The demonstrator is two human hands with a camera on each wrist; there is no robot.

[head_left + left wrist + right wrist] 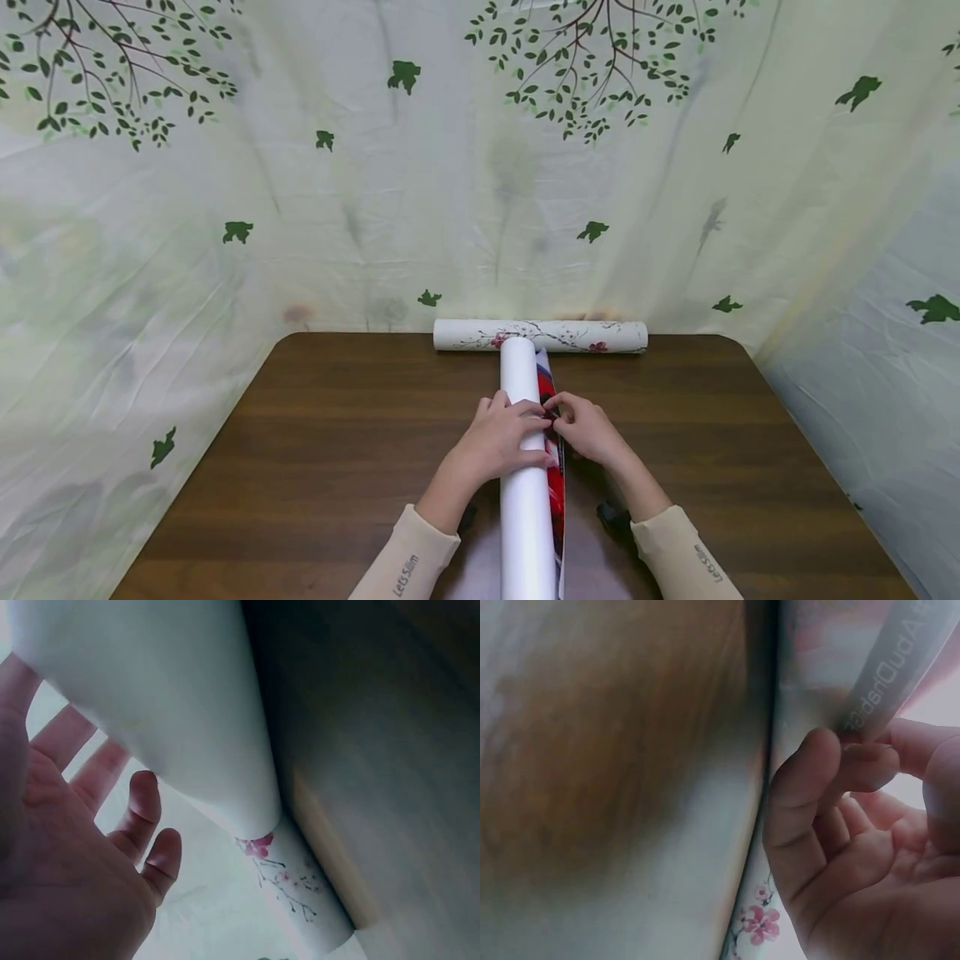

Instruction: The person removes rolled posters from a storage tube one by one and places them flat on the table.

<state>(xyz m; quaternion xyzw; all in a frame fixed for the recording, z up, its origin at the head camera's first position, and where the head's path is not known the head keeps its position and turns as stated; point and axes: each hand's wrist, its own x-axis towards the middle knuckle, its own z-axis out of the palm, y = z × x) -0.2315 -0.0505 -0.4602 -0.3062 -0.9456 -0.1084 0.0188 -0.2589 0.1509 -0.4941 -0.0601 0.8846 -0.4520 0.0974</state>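
Note:
A long white paper roll (521,517) lies lengthwise down the middle of the table, with a red printed poster edge (556,500) showing along its right side. My left hand (500,437) rests across the top of the roll, fingers reaching over toward the printed edge. In the left wrist view, that hand (82,817) has its fingers extended against the white paper (172,712). My right hand (588,429) is at the right side of the roll. Seen from the right wrist, its thumb and forefinger (806,769) pinch the poster's edge (889,671), where mirrored lettering shows.
A second roll, white with pink blossoms (570,335), lies crosswise at the far edge of the brown wooden table (337,433), by the long roll's far end. A leaf-printed curtain (360,208) hangs behind and at both sides.

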